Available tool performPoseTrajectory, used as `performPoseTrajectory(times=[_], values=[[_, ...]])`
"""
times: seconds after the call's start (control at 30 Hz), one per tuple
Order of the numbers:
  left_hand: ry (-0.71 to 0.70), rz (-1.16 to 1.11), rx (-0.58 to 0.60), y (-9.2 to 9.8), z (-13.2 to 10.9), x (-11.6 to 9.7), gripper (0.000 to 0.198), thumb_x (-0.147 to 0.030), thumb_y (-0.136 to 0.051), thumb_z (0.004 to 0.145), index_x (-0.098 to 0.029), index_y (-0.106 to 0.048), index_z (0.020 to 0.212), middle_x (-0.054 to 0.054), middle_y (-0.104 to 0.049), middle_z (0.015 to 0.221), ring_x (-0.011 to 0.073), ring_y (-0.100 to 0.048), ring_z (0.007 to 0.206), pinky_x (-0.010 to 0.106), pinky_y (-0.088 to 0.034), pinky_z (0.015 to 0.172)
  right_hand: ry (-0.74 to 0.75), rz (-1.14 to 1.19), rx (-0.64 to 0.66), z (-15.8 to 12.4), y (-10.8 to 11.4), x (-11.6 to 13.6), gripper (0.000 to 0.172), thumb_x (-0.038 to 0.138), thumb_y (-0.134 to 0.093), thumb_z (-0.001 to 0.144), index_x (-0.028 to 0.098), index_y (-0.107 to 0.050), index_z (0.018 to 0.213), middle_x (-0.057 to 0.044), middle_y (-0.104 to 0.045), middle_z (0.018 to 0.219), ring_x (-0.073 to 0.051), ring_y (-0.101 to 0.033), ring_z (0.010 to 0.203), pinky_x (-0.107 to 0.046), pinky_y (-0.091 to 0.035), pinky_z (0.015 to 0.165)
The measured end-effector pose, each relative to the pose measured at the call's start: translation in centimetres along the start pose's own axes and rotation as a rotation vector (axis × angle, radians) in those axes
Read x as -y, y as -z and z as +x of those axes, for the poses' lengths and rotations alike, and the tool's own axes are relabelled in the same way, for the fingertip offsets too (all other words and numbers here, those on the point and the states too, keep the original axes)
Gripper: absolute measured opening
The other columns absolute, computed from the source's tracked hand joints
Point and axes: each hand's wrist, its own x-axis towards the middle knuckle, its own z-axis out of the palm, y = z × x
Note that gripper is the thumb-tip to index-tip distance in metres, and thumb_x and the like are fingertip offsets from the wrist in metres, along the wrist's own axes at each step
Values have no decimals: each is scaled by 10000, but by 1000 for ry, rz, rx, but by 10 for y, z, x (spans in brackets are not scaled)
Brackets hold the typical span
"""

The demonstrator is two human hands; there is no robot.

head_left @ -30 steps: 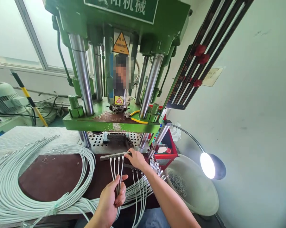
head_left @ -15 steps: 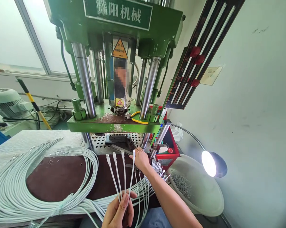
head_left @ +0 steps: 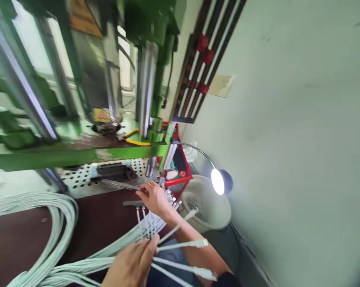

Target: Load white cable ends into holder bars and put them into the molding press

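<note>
head cam is pretty smeared here, whole left half has motion blur so take the fine detail with a grain of salt.

left hand (head_left: 132,265) sits at 6 o'clock of the frame, cut off at the bottom edge, fingers pinched shut around a few white cables (head_left: 180,245) that fan out toward 3 o'clock. i count roughly four, each ending in a molded plug; one plug (head_left: 209,274) at the lower right is the clearest, the lowest cable runs out of frame so its end is hidden.

right hand (head_left: 154,197) is up near centre, at about 12 o'clock from the left hand, its forearm crossing under the fanned cables. it's curled closed over the end of a thin metal bar (head_left: 128,203) on the dark brown bench (head_left: 24,235). short white cable ends hang off that bar, but the palm covers the right part so i can't tell how many there are.

just past the fingers at 11 o'clock is another metal strip (head_left: 120,184) lying on the perforated plate (head_left: 78,179) under the green press (head_left: 63,153). too blurry to say if the fingers touch it.

big coil of white cable (head_left: 60,223) runs off at 9 o'clock, partly cut off. a lit gooseneck lamp (head_left: 218,181) hangs over a pale bucket (head_left: 211,211) at 3 o'clock; the bucket's contents are hard to make out.
</note>
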Motion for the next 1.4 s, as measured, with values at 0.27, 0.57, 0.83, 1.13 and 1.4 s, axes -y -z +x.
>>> performPoseTrajectory(times=[0.27,0.57,0.83,1.13,1.4], values=[[-277,414,128,-15,16,27,710,-4,-315,802,-138,-248,1496,91,-753,1009,210,-702,789,288,-534,729,-46,-15,-25,-14,11,-16,240,386,-568,942,182,-687,982,-41,-656,912,-148,-619,863,-249,-471,811],[-288,454,217,-12,25,24,640,-2,-294,822,-120,-351,1449,102,-744,976,214,-692,800,299,-527,726,-44,29,-11,-13,14,-14,255,395,-558,950,174,-685,972,-37,-661,930,-142,-617,874,-243,-465,821],[-290,433,151,-10,31,20,662,13,-298,803,-94,-355,1454,95,-748,913,204,-685,732,292,-520,688,-55,66,-9,-12,12,-11,209,374,-631,907,180,-684,964,-36,-668,947,-142,-627,891,-239,-472,841],[-244,442,98,-32,11,36,600,-28,-357,855,-130,-388,1445,110,-738,1002,199,-677,749,304,-515,707,-46,74,-6,-15,13,-12,211,381,-611,919,183,-674,959,-34,-658,943,-138,-617,883,-242,-470,825],[-238,447,218,-17,23,28,560,-35,-348,841,-127,-467,1381,114,-732,1014,193,-698,802,275,-542,732,-160,185,-103,-55,30,-40,180,328,-584,925,177,-674,964,-37,-641,886,-126,-595,767,-237,-478,759]])
